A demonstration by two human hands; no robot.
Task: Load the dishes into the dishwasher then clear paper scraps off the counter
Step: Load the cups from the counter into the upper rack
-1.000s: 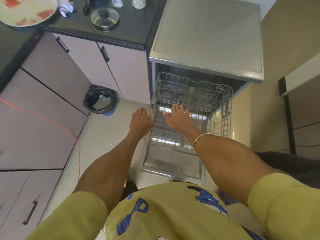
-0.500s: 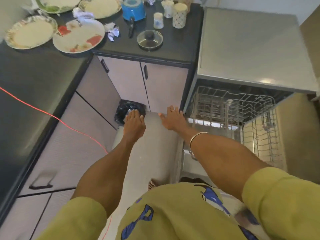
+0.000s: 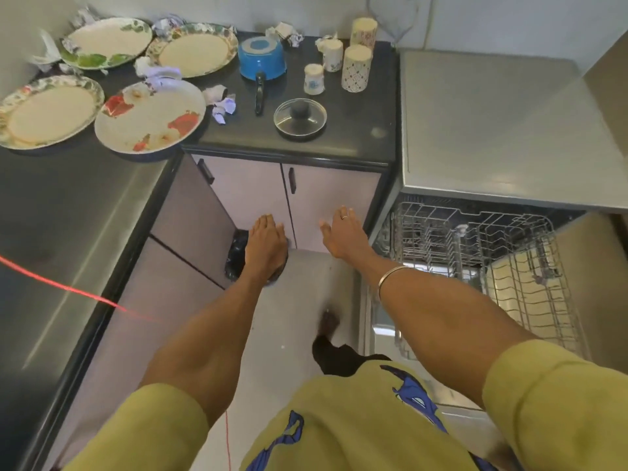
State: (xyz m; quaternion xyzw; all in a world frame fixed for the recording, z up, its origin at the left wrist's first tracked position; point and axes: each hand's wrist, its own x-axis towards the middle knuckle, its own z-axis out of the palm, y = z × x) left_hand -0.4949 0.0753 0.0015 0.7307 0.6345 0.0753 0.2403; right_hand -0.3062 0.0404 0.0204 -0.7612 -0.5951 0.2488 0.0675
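Head view looks down on both hands stretched forward in mid-air, each with straight, relaxed fingers and holding nothing: the left hand [image 3: 266, 240] hangs over a black-lined bin [image 3: 236, 254] on the floor, and the right hand [image 3: 345, 232], with a ring on one finger and a bangle [image 3: 390, 278] at the wrist, is in front of the pale cabinet doors [image 3: 289, 202]. To the right the dishwasher [image 3: 492, 124] stands open, its wire rack [image 3: 475, 239] pulled out and, as far as can be seen, bare of dishes. The dishes are all up on the dark worktop [image 3: 356, 130], well apart from both hands: four flower-patterned plates [image 3: 149, 117] towards the left corner, a blue saucepan [image 3: 261, 57] turned upside down with its black handle pointing forward, a glass lid [image 3: 300, 118] lying flat near the front edge, and four pale cups [image 3: 356, 68] near the worktop's right end. Crumpled paper scraps [image 3: 222, 102] lie among the plates and just beside the saucepan. A red cord [image 3: 68, 287] runs slantwise across the lower left. Yellow-green sleeves [image 3: 560, 409] cover the upper arms.
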